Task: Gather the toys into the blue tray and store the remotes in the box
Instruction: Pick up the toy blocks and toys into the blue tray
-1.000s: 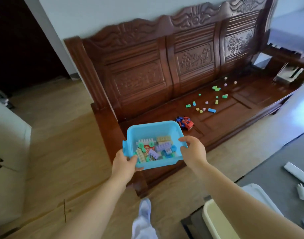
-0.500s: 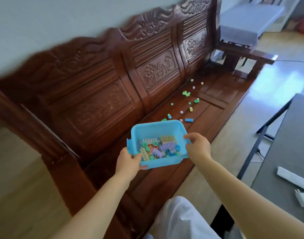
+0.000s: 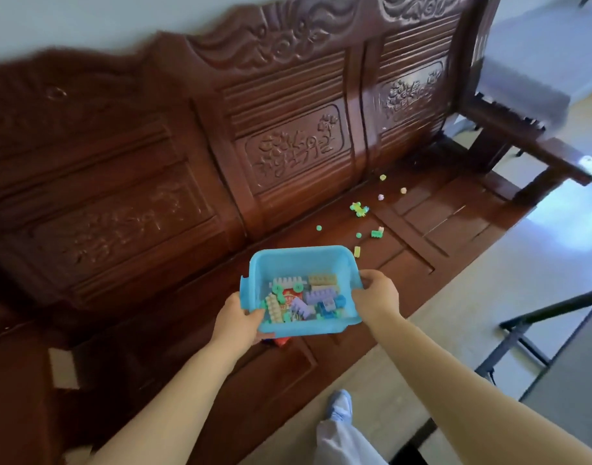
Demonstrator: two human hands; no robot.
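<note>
Over the bench seat (image 3: 422,236), your left hand (image 3: 237,322) and right hand (image 3: 376,293) each curl round opposite sides of the blue tray (image 3: 287,260), holding it up with building blocks (image 3: 304,298) inside. Beyond it, loose blocks (image 3: 376,233) lie scattered on the seat.

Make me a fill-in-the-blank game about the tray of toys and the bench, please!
1. The blue tray is held by ____ hands, the left hand and the right hand.
2. The toy bricks lie ____ the tray.
3. Small loose pieces are scattered on the seat of the wooden ____.
4. The colour of the tray is ____.

Missing words: two; inside; bench; blue
</note>
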